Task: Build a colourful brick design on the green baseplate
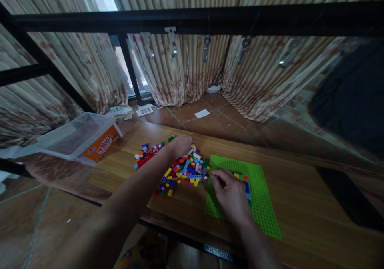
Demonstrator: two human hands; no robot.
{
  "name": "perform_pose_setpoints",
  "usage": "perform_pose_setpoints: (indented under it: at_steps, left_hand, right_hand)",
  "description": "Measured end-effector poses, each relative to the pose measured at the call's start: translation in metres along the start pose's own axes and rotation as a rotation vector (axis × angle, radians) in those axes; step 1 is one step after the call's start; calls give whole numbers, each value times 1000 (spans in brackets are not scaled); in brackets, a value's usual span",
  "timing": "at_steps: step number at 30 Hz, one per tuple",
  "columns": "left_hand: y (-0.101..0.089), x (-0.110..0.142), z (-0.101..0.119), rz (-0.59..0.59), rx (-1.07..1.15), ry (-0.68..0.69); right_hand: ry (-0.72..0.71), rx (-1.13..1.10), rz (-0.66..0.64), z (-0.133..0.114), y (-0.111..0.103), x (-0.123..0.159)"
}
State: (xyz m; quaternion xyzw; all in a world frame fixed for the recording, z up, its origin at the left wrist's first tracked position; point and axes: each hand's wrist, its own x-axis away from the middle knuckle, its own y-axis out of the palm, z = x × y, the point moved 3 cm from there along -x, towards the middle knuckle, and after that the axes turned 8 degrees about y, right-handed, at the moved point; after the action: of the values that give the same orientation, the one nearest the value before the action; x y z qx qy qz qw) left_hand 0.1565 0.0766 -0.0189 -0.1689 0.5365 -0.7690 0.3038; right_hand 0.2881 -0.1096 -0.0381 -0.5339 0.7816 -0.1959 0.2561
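My left hand [181, 144] reaches over the far side of a pile of loose toy bricks [180, 171] in many colours; its fingers are turned away, so what they touch is hidden. A green studded baseplate [264, 205] lies to the right of the pile. Over its left part is my right hand [230, 193], thumb and forefinger pinched together near the plate's left edge. Whatever may be between those fingertips is too small to make out. Blue bricks [247, 189] and an orange brick [246, 178] on the plate show beside the right hand, which partly covers them.
A clear plastic box [69, 135] with an orange label stands at the table's left end. On the right lies a flat black object [349, 197]. A black metal rail [192, 21] with hanging hooks crosses beyond the wooden table [186, 205], in front of striped curtains [180, 73].
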Motion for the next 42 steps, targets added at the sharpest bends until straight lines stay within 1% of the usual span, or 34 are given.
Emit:
perform_pose_setpoints:
  at_steps: [3, 4, 5, 7, 8, 9, 10, 13, 15, 16, 19, 21, 24, 26, 29, 31, 34, 36, 38, 40, 42]
  left_hand:
    - [-15, 13, 2, 65, 55, -19]
    - [-20, 21, 5, 102, 90, -26]
    - [-25, 31, 9, 168, 146, -47]
    - [-28, 54, 19, 450, 653, -137]
    - [-24, 65, 26, 540, 895, -195]
    - [-17, 74, 35, 603, 1114, -253]
    - [-7, 81, 44, 618, 1308, -311]
    - [24, 88, 74, 484, 1771, -434]
    - [40, 86, 86, 436, 1950, -507]
    - [45, 85, 90, 423, 2001, -546]
    - [53, 82, 94, 438, 2041, -632]
    - [53, 82, 94, 475, 2005, -635]
    - [51, 84, 93, 511, 1915, -583]
    - [52, 85, 92, 515, 1847, -538]
    - [53, 85, 91, 520, 1729, -440]
    - [54, 85, 92, 515, 1648, -378]
    - [54, 85, 93, 487, 1587, -343]
    - [55, 84, 92, 471, 1572, -350]
    - [55, 84, 89, 471, 1550, -367]
    - [55, 84, 87, 506, 1553, -389]
    - [54, 84, 85, 550, 1601, -417]
  right_hand:
    - [-4, 0, 8, 0, -1, -1]
    - [-6, -2, 19, -1, -2, -1]
    - [-6, -5, 31, -1, -2, -1]
    - [1, -21, 43, -3, -3, -2]
    - [9, -38, 44, -4, -2, -2]
    - [19, -62, 42, -5, -2, -2]
    - [31, -92, 40, -6, -1, -2]
    - [73, -200, 37, -8, 2, 0]
    - [95, -253, 32, -8, 4, 0]
    - [102, -268, 28, -8, 4, 0]
    - [103, -267, 34, -8, 4, -1]
    - [95, -257, 45, -9, 4, -3]
    - [97, -269, 46, -10, 5, -4]
    - [112, -286, 42, -10, 7, -4]
    - [141, -314, 47, -9, 9, -5]
    - [166, -366, 52, -7, 11, -6]
    - [247, -546, 51, -5, 14, -9]
    - [305, -663, 59, -6, 15, -11]
    - [326, -721, 89, -9, 15, -12]
    - [318, -741, 121, -12, 15, -13]
    - [325, -771, 129, -14, 16, -13]
